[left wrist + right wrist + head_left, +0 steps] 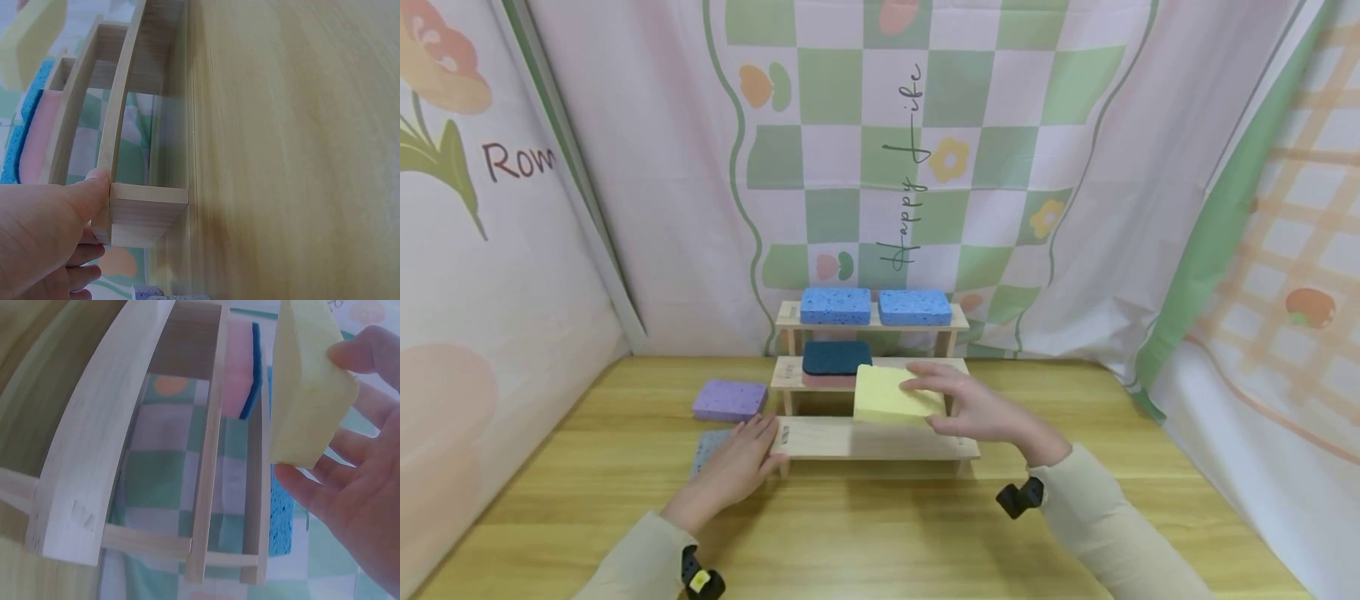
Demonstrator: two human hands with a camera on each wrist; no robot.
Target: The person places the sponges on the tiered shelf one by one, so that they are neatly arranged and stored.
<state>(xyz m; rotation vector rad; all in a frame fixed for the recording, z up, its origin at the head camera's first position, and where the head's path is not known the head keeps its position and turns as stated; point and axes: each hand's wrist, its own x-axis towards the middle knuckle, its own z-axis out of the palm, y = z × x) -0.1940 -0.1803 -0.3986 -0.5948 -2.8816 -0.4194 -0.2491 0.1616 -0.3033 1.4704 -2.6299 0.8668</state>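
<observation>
My right hand (973,407) grips a thick pale yellow sponge (887,396), thumb on one side and fingers on the other. In the right wrist view the sponge (312,387) hangs beside the upper tiers. It is above the lowest board of a three-tier wooden rack (850,439). My left hand (737,462) holds the left end of that lowest board, and in the left wrist view the thumb (94,187) lies on the board's edge. On the middle tier sits a pink sponge with a dark blue-green top (837,358).
Two blue speckled sponges (835,306) (915,307) lie on the top tier. Left of the rack, a purple sponge (730,400) rests on the wooden table (880,533). A greyish sponge (706,447) is partly hidden behind the left hand. A printed curtain (1045,275) hangs behind.
</observation>
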